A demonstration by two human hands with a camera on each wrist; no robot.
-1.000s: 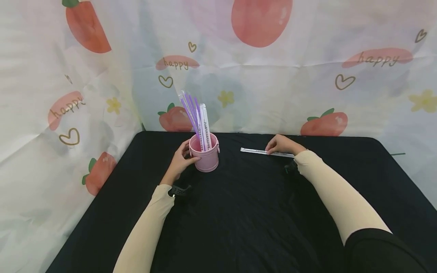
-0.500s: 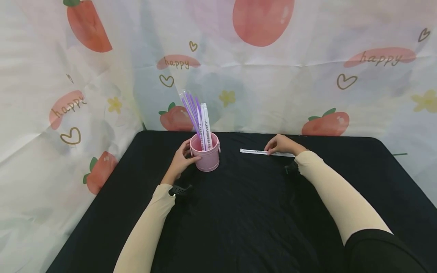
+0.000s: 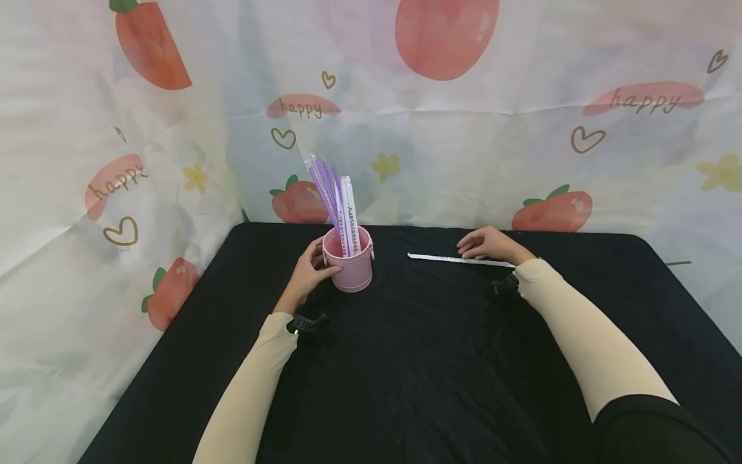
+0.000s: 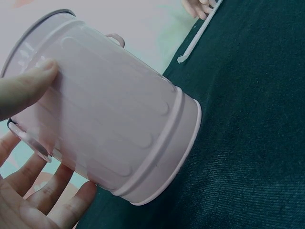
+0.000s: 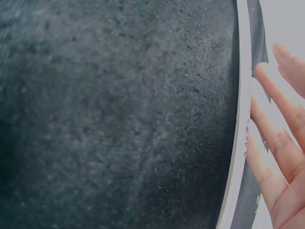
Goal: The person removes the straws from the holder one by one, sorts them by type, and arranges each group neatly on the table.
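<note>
My left hand (image 3: 303, 274) holds a small pink bucket (image 3: 353, 277) at its left side, thumb on the front wall and fingers spread beside the handle, as the left wrist view shows. In the bucket stand purple straws (image 3: 322, 183) in clear wrap and white paper-wrapped straws (image 3: 351, 219), leaning to the back left. To the right, a white wrapped straw (image 3: 431, 258) lies lengthwise on the black cloth. My right hand (image 3: 491, 245) is just behind it, fingers loosely extended; in the right wrist view, the fingertips lie right along the edge of the straw (image 5: 243, 95) and the thumb is apart.
A black cloth (image 3: 394, 361) covers the table. Behind and to the left hangs a pale curtain (image 3: 452, 154) printed with fruit, hearts and the word happy, close to the table's back edge. A dark strap (image 3: 307, 322) sits on my left wrist.
My right hand has let go of the straw and shifted slightly right, its fingers loosening. The straw stays on the cloth, now turned slightly flatter. My left hand and the bucket keep their place.
</note>
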